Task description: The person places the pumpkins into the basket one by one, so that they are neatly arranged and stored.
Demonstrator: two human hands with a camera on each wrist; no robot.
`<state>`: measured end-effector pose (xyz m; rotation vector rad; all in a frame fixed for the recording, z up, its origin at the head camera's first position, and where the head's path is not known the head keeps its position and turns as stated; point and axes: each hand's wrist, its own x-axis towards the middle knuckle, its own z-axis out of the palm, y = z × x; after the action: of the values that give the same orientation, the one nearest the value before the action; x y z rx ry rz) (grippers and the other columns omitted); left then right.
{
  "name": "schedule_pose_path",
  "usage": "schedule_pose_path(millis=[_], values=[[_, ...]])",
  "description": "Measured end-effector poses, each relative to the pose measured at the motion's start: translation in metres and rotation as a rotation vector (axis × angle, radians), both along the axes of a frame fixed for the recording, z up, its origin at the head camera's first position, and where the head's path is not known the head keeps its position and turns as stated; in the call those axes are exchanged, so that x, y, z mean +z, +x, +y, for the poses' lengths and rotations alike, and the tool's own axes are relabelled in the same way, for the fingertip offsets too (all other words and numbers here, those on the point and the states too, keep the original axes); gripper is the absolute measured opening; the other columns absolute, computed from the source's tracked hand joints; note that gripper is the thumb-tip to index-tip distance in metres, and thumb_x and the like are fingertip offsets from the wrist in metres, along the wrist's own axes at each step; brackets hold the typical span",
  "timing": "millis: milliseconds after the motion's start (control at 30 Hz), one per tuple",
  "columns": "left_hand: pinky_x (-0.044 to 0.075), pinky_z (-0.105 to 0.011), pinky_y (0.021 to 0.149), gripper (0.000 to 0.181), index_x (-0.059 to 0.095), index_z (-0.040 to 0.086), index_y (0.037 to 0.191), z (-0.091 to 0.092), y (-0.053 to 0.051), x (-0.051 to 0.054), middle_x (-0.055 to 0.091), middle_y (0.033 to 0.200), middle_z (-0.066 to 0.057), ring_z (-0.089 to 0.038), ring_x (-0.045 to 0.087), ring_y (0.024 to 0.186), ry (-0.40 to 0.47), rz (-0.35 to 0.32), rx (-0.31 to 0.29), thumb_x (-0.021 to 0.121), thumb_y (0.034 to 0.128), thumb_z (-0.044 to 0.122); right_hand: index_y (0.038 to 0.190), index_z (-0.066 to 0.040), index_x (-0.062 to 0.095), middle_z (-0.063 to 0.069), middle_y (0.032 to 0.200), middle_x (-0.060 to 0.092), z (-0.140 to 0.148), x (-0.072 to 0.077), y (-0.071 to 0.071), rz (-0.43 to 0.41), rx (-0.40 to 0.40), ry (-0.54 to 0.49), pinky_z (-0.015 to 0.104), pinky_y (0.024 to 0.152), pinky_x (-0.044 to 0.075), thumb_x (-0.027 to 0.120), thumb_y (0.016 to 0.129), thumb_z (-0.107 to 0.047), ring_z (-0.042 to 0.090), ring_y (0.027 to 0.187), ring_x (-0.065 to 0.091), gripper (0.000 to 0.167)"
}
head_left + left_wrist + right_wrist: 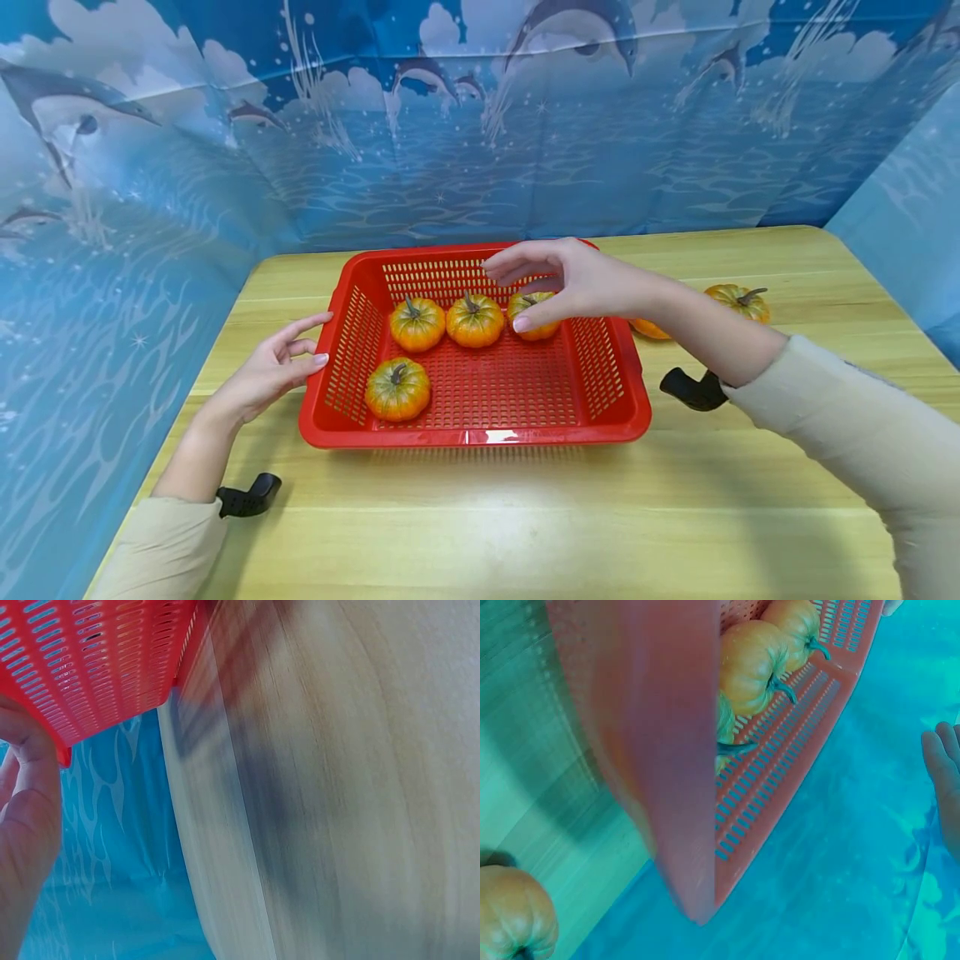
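A red plastic basket (480, 437) with slotted walls stands on the table. Small orange pumpkins sit inside: three form a back row, left (417, 327), middle (476, 323) and right (542, 332), and another pumpkin (397, 390) lies front left. My right hand (573, 279) hovers over the basket's right part, fingers loosely bent and apart, holding nothing; it partly hides the right pumpkin. At the left rim, the fingertips and thumb of my left hand (266, 371) touch the basket. In the left wrist view, part of that hand (30, 795) shows beside the basket wall (97, 660).
Right of the basket, one pumpkin (738, 302) lies on the wooden table (480, 525); another pumpkin (649, 328) is mostly hidden by my right forearm. A blue dolphin-print cloth (450, 167) hangs behind and at both sides. Black wrist mounts (251, 496) show at both sleeves.
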<state>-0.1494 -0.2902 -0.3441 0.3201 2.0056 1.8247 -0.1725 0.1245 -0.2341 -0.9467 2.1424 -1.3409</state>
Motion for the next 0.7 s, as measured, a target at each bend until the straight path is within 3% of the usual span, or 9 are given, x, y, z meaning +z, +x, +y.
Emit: schedule_pose_path(millis=[267, 467, 700], values=[[0.055, -0.033, 0.078, 0.058, 0.028, 0.011, 0.145, 0.0, 0.001, -0.001, 0.058, 0.096, -0.006, -0.017, 0.064, 0.086, 0.004, -0.001, 0.001, 0.053, 0.093, 0.001, 0.133, -0.009, 0.048, 0.004, 0.133, 0.05, 0.02, 0.003, 0.004, 0.019, -0.055, 0.022, 0.039, 0.101, 0.04, 0.072, 0.082, -0.013, 0.019, 0.122, 0.047, 0.057], [0.055, -0.032, 0.077, 0.058, 0.029, 0.011, 0.145, 0.0, 0.001, 0.0, 0.058, 0.095, -0.005, -0.017, 0.064, 0.085, 0.013, 0.004, -0.001, 0.053, 0.0928, 0.0, 0.132, -0.007, 0.049, 0.005, 0.13, 0.052, 0.04, 0.008, 0.009, 0.053, -0.125, 0.042, 0.027, 0.094, 0.045, 0.071, 0.082, -0.01, 0.017, 0.117, 0.049, 0.055], [0.054, -0.033, 0.078, 0.058, 0.029, 0.01, 0.144, 0.0, 0.0, 0.0, 0.058, 0.094, -0.005, -0.017, 0.064, 0.085, 0.021, 0.001, 0.001, 0.053, 0.0926, 0.0, 0.131, -0.005, 0.05, 0.005, 0.128, 0.053, 0.063, 0.011, 0.016, 0.13, -0.181, -0.027, 0.021, 0.089, 0.047, 0.068, 0.082, 0.001, 0.017, 0.114, 0.051, 0.053]])
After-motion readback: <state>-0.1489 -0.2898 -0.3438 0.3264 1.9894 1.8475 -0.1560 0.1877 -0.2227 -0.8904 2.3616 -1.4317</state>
